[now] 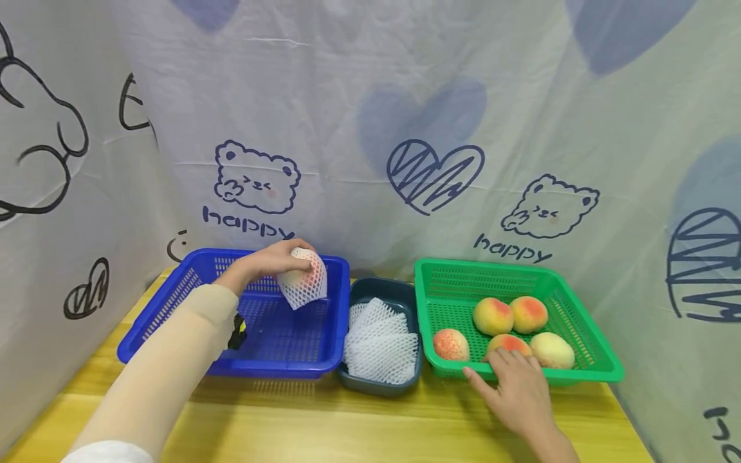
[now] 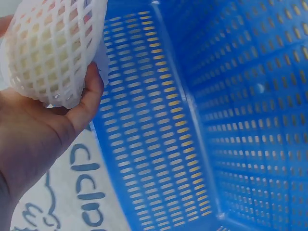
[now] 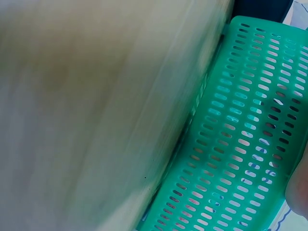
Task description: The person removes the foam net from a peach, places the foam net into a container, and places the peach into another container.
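Observation:
Over the blue basket (image 1: pixel 278 368), my left hand (image 1: pixel 272 258) holds a peach in a white foam net sleeve (image 1: pixel 305 283). In the left wrist view the thumb lies along the netted peach (image 2: pixel 45 57), high beside the basket's slotted wall. My right hand (image 1: pixel 521 393) reaches over the near rim of the green basket (image 1: pixel 425 302). Its fingertips rest on the front middle peach (image 1: pixel 509 343), with the thumb spread out to the left. Other bare peaches (image 1: pixel 493 316) lie around it. Only a bit of that hand shows in the right wrist view, beside the basket wall (image 3: pixel 240 130).
Between the baskets stands a dark tray (image 1: pixel 379 388) with several white foam net sleeves (image 1: pixel 382 344). A small black and yellow object (image 1: pixel 237 332) shows at the blue basket's left, beside my forearm. The wooden table (image 1: pixel 347 424) backs onto a printed curtain (image 1: pixel 347 128).

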Action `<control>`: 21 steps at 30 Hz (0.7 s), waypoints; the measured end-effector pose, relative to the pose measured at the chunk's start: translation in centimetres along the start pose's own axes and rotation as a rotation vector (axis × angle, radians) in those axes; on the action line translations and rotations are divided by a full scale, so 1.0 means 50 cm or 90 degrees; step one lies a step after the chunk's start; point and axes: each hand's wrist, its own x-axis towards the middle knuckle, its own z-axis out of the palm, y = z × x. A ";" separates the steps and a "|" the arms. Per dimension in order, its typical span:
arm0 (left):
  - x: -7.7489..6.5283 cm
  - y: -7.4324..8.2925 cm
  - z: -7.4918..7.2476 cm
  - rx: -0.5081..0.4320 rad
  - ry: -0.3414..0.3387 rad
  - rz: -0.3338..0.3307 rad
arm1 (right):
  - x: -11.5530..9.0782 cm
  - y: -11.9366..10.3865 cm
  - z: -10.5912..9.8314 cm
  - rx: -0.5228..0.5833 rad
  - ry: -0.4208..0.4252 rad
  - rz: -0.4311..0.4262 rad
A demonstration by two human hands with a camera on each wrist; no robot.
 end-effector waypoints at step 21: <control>-0.114 0.119 -0.020 0.002 0.119 0.130 | 0.002 0.001 0.002 0.013 0.006 0.006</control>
